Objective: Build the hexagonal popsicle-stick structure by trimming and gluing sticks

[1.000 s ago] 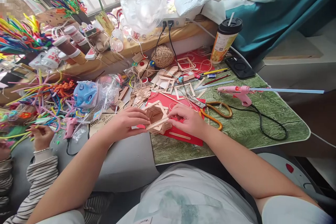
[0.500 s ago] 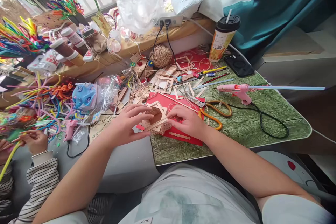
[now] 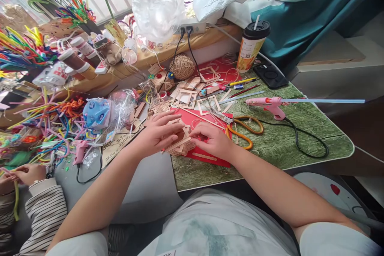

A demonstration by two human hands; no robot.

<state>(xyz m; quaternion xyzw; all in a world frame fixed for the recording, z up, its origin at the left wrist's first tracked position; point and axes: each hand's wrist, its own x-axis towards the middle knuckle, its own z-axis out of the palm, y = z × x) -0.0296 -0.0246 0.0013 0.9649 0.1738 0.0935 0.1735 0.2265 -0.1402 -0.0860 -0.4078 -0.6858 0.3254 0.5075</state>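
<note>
A small stacked structure of wooden craft sticks [image 3: 179, 149] stands on the red sheet [image 3: 220, 159] near the table's front edge. My left hand [image 3: 160, 134] hovers over its left side, fingers spread and partly covering it. At the structure's right side, my right hand [image 3: 208, 138] pinches the end of a wooden stick [image 3: 183, 143] that lies along the top front. A loose stick [image 3: 204, 156] rests on the red sheet in front of my right hand. Orange-handled scissors [image 3: 246, 125] lie just right of that hand.
A pink glue gun [image 3: 271, 104] with a long glue stick and black cord lies at the right. Behind are a lidded cup [image 3: 253, 46], a black phone [image 3: 270, 75] and a twine ball [image 3: 183, 67]. Another person's hands [image 3: 30, 174] are at the far left, near pipe cleaners.
My left hand has moved up and over the structure, covering more of it. My right hand stays at the stick. The other person's hands at left have lowered.
</note>
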